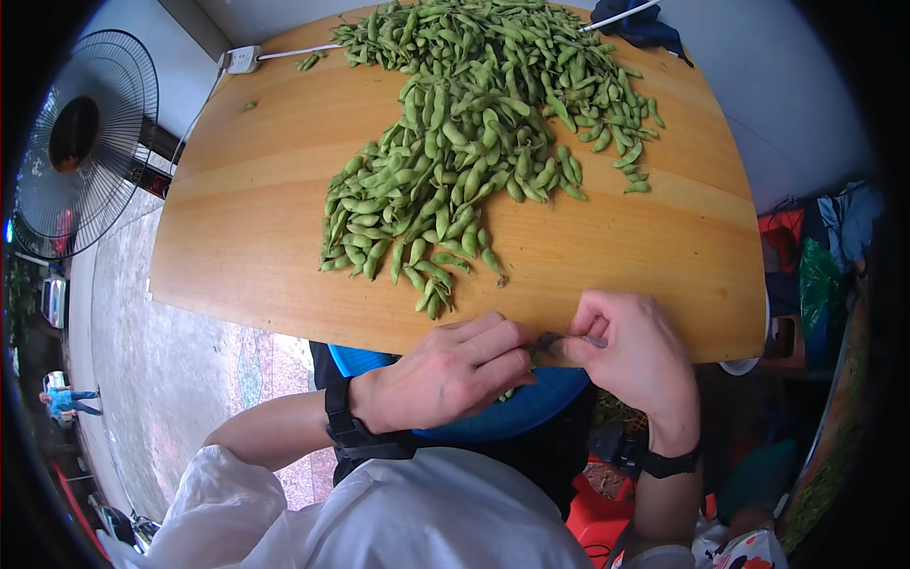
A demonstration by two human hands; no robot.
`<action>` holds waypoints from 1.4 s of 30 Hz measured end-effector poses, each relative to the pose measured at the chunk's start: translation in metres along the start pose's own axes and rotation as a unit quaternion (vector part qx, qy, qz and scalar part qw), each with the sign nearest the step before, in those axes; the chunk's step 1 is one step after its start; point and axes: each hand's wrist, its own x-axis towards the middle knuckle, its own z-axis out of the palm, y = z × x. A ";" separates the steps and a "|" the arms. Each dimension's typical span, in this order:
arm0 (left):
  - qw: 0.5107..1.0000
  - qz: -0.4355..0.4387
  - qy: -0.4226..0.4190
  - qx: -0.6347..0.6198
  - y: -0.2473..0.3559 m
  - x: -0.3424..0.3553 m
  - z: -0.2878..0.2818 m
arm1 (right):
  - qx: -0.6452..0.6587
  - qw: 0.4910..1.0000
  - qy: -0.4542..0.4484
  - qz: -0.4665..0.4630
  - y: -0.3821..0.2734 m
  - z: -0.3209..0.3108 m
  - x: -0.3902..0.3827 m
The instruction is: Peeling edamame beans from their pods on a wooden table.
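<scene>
A big heap of green soybean pods (455, 142) spreads from the far edge of the wooden table (237, 218) toward its near edge. At that near edge my left hand (455, 370) is closed, back upward, its fingers curled inward. My right hand (630, 351) pinches thumb against fingers just beside it. Between the two sets of fingertips shows a small dark, partly greenish piece (548, 341), too small and covered to name. Below my hands, a blue basin (517, 412) sits partly under the table edge, with a bit of green visible in it.
A black-caged fan (81, 142) stands left of the table. A white power strip (244, 60) with a cable lies at the far left corner; dark cloth (649, 33) lies at the far right. Below right is a red stool (599, 512). Far left, a person in blue (66, 403) is outside.
</scene>
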 end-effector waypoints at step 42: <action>0.988 -0.155 0.012 0.005 0.028 -0.003 0.003 | 0.101 0.985 0.137 0.011 -0.012 0.047 -0.026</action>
